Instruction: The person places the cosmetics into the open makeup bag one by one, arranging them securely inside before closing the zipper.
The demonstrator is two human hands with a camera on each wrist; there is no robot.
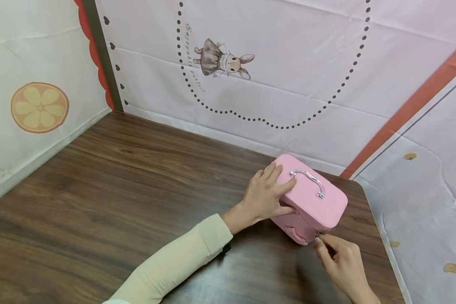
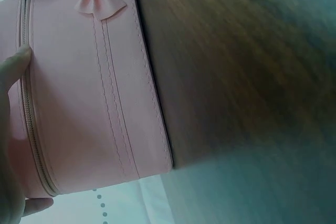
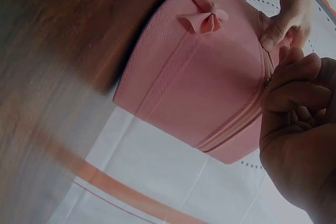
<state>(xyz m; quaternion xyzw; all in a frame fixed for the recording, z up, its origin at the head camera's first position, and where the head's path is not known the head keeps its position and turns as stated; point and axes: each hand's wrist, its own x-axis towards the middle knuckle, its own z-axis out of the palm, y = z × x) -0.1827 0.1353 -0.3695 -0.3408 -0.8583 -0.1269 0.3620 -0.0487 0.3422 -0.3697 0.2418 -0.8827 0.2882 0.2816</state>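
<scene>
A pink vanity case (image 1: 313, 198) with a silver top handle (image 1: 308, 181) stands on the table. My left hand (image 1: 264, 194) holds its lid at the left end, fingers spread over the top and edge; in the left wrist view the thumb (image 2: 17, 69) lies along the zipper (image 2: 31, 119). At the front right corner my right hand (image 1: 343, 259) pinches the metal zipper pull (image 1: 317, 234) between thumb and curled index finger. The right wrist view shows that hand (image 3: 299, 124) close by the zipper line. A pink bow (image 3: 205, 17) decorates the case's front.
The brown wooden table (image 1: 137, 181) reaches far to the left of the case. Printed cloth (image 1: 289, 63) hangs behind the table and along both sides. The case stands near the table's back right corner. A small black object (image 1: 226, 249) shows by the left sleeve.
</scene>
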